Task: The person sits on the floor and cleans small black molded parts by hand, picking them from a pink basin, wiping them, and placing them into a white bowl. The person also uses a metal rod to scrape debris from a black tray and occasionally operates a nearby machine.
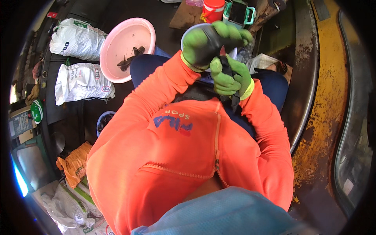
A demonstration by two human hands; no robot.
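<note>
Both my hands wear green gloves and meet above my lap. My left hand (209, 43), smeared by motion, curls its fingers over a dark, flat, smooth piece (216, 39); its kind is unclear. Just below and to the right, my right hand (229, 76) is closed round a black-wrapped object (226, 64) with a pointed reddish tip, which reaches up to the dark piece. Black strips hang below that fist. Partly hidden behind the hands is a container with a pale blue rim (190, 31). Left of my knee, a pink basin (121, 33) holds several dark, angular pieces (129, 60).
White sacks (76, 39) lie beyond the basin at the left, an orange bag (76, 164) lower down. A small blue-rimmed tub (105, 115) stands by my left side. Ahead are a red bucket (213, 11) and a teal container (250, 15). Rusty yellow metal (323, 102) borders my right.
</note>
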